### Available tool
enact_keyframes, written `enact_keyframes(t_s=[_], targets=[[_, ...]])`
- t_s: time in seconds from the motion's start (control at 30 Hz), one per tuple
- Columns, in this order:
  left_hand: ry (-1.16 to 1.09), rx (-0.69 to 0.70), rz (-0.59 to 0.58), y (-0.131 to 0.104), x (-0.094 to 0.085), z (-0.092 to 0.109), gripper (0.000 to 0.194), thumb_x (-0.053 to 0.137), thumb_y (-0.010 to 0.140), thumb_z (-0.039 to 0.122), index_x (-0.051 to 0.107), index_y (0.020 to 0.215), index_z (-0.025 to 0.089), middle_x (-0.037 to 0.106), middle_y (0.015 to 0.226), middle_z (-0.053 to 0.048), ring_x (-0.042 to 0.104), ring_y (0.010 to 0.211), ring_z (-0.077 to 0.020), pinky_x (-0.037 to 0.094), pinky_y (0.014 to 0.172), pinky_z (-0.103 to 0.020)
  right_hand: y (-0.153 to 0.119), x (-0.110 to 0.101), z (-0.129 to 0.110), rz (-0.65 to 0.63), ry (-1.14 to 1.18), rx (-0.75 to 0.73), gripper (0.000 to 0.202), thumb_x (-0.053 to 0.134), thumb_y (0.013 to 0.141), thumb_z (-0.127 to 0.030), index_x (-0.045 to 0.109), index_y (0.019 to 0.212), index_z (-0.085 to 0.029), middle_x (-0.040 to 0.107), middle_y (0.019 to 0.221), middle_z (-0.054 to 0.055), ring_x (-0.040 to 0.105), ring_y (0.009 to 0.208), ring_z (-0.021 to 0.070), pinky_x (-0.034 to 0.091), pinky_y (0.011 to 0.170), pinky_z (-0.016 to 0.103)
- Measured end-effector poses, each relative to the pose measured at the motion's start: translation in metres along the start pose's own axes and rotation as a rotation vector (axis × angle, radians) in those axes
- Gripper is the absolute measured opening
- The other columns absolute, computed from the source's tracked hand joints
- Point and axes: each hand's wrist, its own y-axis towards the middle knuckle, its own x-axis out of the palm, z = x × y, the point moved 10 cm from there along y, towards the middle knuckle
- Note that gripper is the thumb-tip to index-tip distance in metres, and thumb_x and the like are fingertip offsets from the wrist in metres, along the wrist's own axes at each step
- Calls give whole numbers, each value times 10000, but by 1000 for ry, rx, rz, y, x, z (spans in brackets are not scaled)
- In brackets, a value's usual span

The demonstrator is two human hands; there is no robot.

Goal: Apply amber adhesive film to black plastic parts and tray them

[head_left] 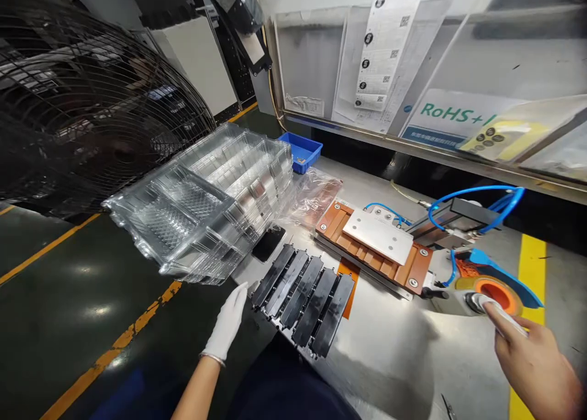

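Observation:
My left hand (227,325), in a white glove, is beside the left end of a row of several black plastic parts (300,298) on the metal table. Its fingers are pressed together, and whether anything is between them is hidden. My bare right hand (527,350) is wrapped round the white top of a bottle (454,302) at the right. Behind the black parts sits a brown fixture (330,224) with a silver plate (378,235) on it. An orange strip (351,301) lies partly under the black parts.
Stacked clear trays (183,206) stand at the left, with a phone (268,244) beside them. Farther back are a blue bin (300,151) and a plastic bag (312,197). Blue hoses (477,189) and an orange tape roll (495,294) are at the right. A large fan (105,102) stands at upper left.

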Motion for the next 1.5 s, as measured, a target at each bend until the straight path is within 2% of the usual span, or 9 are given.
enact_keyframes(t_s=[0.07, 0.13, 0.23, 0.37, 0.7, 1.0, 1.23, 1.3, 1.5], targets=[[-3, -4, 5, -1, 2, -1, 506, 366, 931, 520, 545, 1299, 222, 538, 1433, -72, 443, 1361, -220, 263, 1192, -413, -8, 0, -36, -17, 11, -60, 452, 332, 955, -308, 584, 1313, -195, 618, 1007, 203, 647, 768, 295, 515, 633, 394], [-1, 8, 11, -1, 4, 0, 515, 364, 927, 522, 534, 1302, 213, 540, 1428, -77, 448, 1353, -215, 265, 1191, -406, -26, 10, -98, -101, 142, -219, 468, 268, 978, -256, 478, 1385, -159, 630, 989, 155, 678, 822, 263, 550, 676, 356], [11, 39, 9, -1, 10, 6, 507, 359, 925, 529, 540, 1285, 221, 555, 1410, -71, 463, 1337, -210, 275, 1186, -400, -58, 44, -195, -326, 76, -454, 523, 275, 941, -106, 492, 1382, -286, 632, 958, 66, 668, 603, 159, 529, 543, 260], [39, 52, 17, -1, 10, 12, 497, 367, 920, 542, 554, 1271, 244, 560, 1405, -59, 457, 1341, -224, 274, 1182, -427, -66, 62, -257, -361, 12, -534, 615, 333, 890, -22, 496, 1386, -346, 616, 909, 40, 614, 491, 154, 462, 457, 258], [42, -20, 19, -5, 3, 2, 527, 344, 914, 553, 558, 1275, 235, 559, 1409, -67, 450, 1350, -245, 286, 1174, -445, -76, 59, -269, -389, -107, -673, 720, 405, 819, 61, 490, 1396, -360, 628, 893, 41, 651, 589, 181, 479, 526, 264], [49, -5, 3, -2, 7, 0, 512, 352, 916, 551, 552, 1281, 253, 556, 1409, -48, 449, 1345, -223, 265, 1183, -426, -21, 64, -252, -331, -165, -536, 657, 424, 878, -6, 461, 1417, -381, 621, 949, 60, 636, 562, 183, 430, 491, 271], [45, -12, 7, -3, 4, -4, 509, 341, 920, 553, 547, 1287, 266, 551, 1415, -42, 440, 1354, -231, 271, 1181, -443, 10, 46, -238, -290, -143, -401, 517, 376, 959, -88, 474, 1419, -303, 608, 945, 77, 645, 576, 178, 407, 456, 256], [41, -5, 5, -2, 6, -5, 511, 337, 922, 544, 548, 1284, 252, 555, 1410, -51, 448, 1347, -226, 276, 1180, -434, 3, 40, -254, -296, -116, -429, 497, 389, 974, -128, 439, 1442, -287, 608, 951, 75, 651, 601, 178, 431, 479, 260], [38, 33, -7, -1, 12, 1, 482, 355, 924, 501, 555, 1278, 241, 552, 1419, -52, 462, 1343, -211, 295, 1177, -406, -26, 40, -339, -353, -43, -654, 483, 502, 936, -153, 511, 1374, -358, 635, 968, 51, 669, 719, 185, 474, 608, 268]])
